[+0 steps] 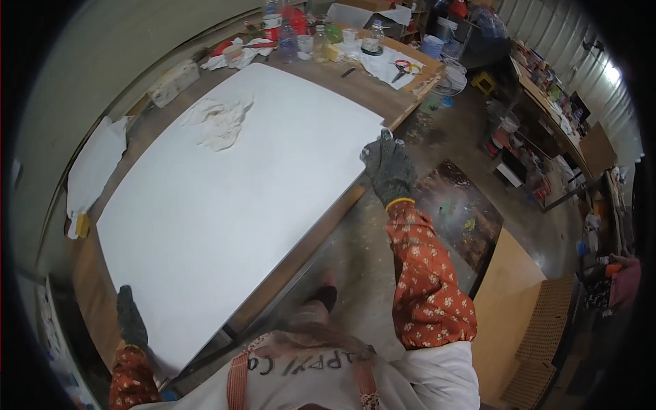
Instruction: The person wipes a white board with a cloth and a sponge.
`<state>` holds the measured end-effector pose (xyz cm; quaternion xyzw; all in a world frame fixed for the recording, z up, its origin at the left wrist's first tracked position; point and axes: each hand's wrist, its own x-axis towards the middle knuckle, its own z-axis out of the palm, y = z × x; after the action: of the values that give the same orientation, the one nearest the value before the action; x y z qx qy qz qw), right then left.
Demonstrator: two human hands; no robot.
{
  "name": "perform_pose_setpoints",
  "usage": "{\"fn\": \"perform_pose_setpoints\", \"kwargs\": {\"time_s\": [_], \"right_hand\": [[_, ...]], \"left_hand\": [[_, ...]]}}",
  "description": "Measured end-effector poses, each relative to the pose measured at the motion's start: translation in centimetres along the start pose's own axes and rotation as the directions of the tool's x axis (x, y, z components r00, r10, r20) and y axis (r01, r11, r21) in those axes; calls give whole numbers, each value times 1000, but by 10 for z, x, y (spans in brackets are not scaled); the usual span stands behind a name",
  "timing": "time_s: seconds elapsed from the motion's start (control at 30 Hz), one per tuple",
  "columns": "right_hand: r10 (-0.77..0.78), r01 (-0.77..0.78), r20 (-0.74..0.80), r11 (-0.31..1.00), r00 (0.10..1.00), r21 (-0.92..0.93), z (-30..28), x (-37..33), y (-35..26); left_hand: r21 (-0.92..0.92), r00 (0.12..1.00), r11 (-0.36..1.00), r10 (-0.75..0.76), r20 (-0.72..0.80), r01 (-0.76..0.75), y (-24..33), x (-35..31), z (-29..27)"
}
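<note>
A large white panel (225,212) lies on a brown wooden table. My right hand (389,166), in a dark grey glove, grips its notched right edge near the far corner. At the near left edge my left hand (131,318), gloved alike, has its fingers pressed together against the panel's rim; part of that grip is hidden. A crumpled white cloth (222,121) rests on the panel's far part. Red flowered sleeves cover both my forearms.
Bottles (320,43), cups and red-handled scissors (403,70) crowd the table's far end. A white sheet (98,164) lies along the left side. Boards (509,290) stand at my right. Across the floor are a cluttered workbench (547,102) and another person (623,280).
</note>
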<state>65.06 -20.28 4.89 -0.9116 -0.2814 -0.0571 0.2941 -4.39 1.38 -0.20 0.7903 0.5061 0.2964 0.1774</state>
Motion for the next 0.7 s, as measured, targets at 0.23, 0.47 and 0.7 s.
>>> {"fn": "perform_pose_setpoints", "kwargs": {"time_s": [0.23, 0.47, 0.7], "right_hand": [[-149, 165, 297, 986, 943, -29, -31, 23, 4], [-474, 483, -136, 874, 870, 45, 7, 55, 65], [-329, 329, 8, 943, 944, 53, 9, 44, 74]], "left_hand": [[476, 1000, 880, 9, -9, -4, 8, 62, 43], [585, 863, 670, 492, 113, -458, 262, 177, 202], [336, 649, 584, 750, 124, -739, 362, 211, 295]]}}
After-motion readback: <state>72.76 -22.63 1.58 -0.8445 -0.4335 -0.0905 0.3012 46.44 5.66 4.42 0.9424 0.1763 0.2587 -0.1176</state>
